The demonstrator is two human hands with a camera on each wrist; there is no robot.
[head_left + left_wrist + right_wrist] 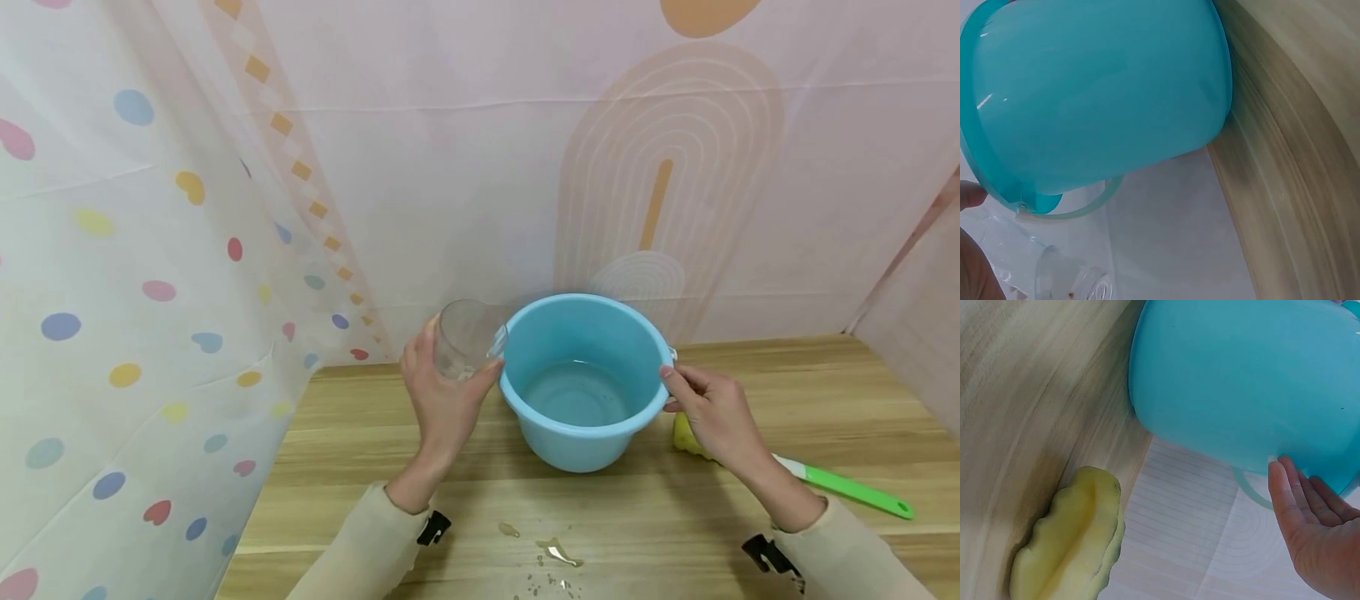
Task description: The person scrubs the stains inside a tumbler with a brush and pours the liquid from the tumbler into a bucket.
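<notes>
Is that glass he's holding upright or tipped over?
Tipped: the left hand holds the clear glass tilted, mouth toward the blue bucket.

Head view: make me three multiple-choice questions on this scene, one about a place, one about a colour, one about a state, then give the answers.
1. Where does the yellow sponge brush lie?
A. inside the bucket
B. on the table by the right hand
C. in the left hand

2. What colour is the bucket?
A. light blue
B. red
C. white

3. How is the clear glass held?
A. upright on the table
B. lying loose on its side
C. tilted toward the bucket in the left hand's grip

Answers: 1 B, the brush rests on the wooden table just behind the right hand. 2 A, the bucket's wall and rim are light blue in all views. 3 C, the left hand wraps the glass, whose mouth leans toward the bucket rim.
</notes>
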